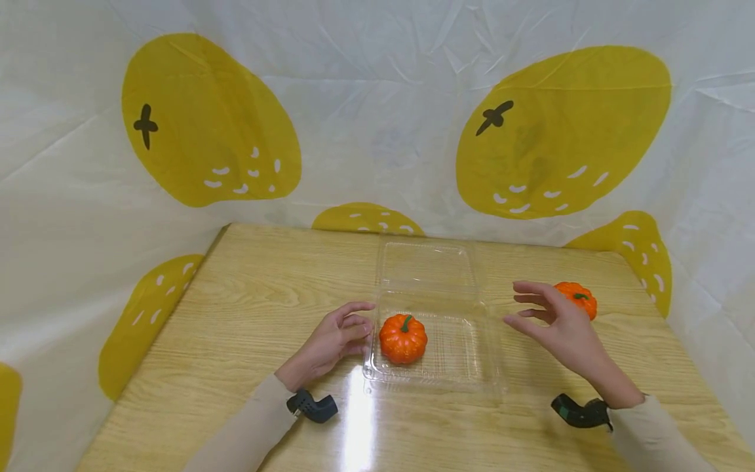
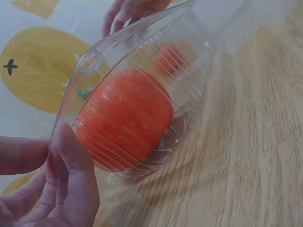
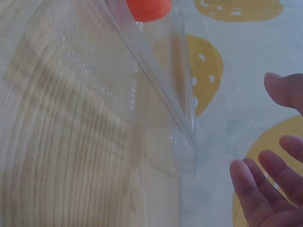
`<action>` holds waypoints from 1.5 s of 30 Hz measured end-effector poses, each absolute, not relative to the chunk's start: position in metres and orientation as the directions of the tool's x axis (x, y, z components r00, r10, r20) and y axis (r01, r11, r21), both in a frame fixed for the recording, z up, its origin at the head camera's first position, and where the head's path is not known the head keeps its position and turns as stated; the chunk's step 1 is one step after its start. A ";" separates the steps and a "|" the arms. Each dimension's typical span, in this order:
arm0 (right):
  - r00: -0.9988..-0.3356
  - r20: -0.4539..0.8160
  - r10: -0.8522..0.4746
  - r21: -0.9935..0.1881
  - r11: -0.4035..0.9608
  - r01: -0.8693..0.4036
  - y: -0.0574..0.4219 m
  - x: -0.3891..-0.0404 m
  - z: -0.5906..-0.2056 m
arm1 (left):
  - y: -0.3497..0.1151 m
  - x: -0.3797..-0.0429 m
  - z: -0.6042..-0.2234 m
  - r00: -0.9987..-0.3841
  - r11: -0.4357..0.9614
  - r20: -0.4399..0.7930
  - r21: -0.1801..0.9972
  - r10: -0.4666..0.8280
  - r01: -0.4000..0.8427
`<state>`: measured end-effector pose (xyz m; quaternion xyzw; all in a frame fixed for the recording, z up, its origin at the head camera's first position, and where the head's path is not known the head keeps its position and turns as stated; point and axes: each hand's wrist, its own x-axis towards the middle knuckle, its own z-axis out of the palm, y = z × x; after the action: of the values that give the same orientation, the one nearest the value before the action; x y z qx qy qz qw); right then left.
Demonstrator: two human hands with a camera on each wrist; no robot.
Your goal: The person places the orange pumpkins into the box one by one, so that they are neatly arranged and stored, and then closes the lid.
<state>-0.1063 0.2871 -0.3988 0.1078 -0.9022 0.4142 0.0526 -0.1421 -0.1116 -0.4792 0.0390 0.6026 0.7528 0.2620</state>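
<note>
A clear plastic clamshell box (image 1: 451, 347) lies on the table with its lid (image 1: 427, 262) folded back away from me. Inside its left part sits an orange toy pumpkin (image 1: 404, 341) with a green stem. My left hand (image 1: 335, 337) pinches the left rim of the box between thumb and finger; in the left wrist view the fingertips (image 2: 42, 153) meet at that rim. My right hand (image 1: 557, 328) is held to the right of the box, fingers spread from the thumb, nothing between them. Partly hidden behind it is a second orange pumpkin (image 1: 580, 298).
The wooden table (image 1: 265, 275) ends at the back against a white cloth (image 1: 377, 131) with large yellow fruit prints. The same cloth hangs at both sides. Dark wrist-worn devices sit on both sleeves.
</note>
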 end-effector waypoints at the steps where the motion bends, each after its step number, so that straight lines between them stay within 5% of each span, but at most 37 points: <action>1: -0.973 0.178 -0.145 -0.737 0.635 -0.229 0.289 -0.106 -0.398 | -0.112 -0.142 -0.479 -0.859 -0.136 -0.258 0.927 0.442 -0.348; 45: -0.978 0.192 0.079 -0.734 0.674 -0.090 0.389 -0.116 -0.405 | -0.112 -0.142 -0.475 -0.854 -0.132 -0.267 0.924 0.447 -0.358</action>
<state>-0.1156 0.3893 -0.4054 0.0031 -0.9088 0.4039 0.1043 -0.1422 -0.1118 -0.4753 0.0369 0.6019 0.7514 0.2679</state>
